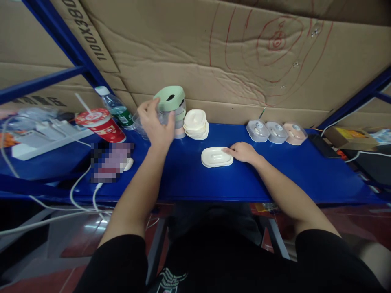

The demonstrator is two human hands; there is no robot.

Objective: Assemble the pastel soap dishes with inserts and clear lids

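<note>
My right hand (244, 152) grips the right end of a shallow white oval tray (215, 157) with a raised ridge in its middle. The tray lies on the blue table. My left hand (156, 124) is at a stack of nested plastic containers, fingers apart, its fingertips by the left edge of the light green container (169, 97) on top. Grey and pink layers show below the green one, partly behind my hand. Clear plastic covers (139, 124) lie left of the stack, partly hidden. Right of it stands a pile of cream-white trays (196, 122).
Several lidded containers with clear tops (276, 132) stand in a row at the back right. A red cup with a straw (102, 124), a water bottle (117, 108), a power strip (55, 140) and cables are at the left. Cardboard (183, 49) backs the blue table (189, 183).
</note>
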